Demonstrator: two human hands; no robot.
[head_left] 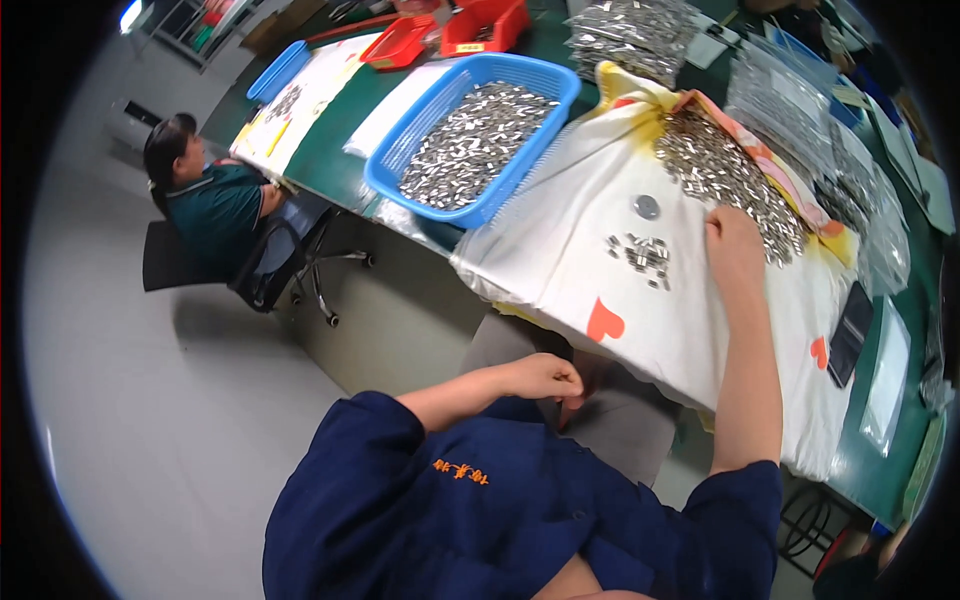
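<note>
Green shows on the long table, and a white cloth with red hearts lies over the near part. Near the far right of the cloth is a big heap of little shiny metal bits. The heap is longer than it is wide, and its long way runs from the upper left down to the lower right. Its bits are all mixed up and point every which way. A small bunch of bits sits apart from the heap, closer to the person. Those bits lie close together and do not all point the same way. Just beyond the bunch is a flat, round grey disc.

The right hand is at the near edge of the heap, with its fingers curled in. I cannot tell if it has hold of a bit. The left hand is over the lap, off the cloth, with its fingers bent. I cannot tell if anything is in it.

To the left of the heap, a blue basket holds more metal bits. It slants from lower left to upper right. A black phone lies at the cloth's right side.
</note>
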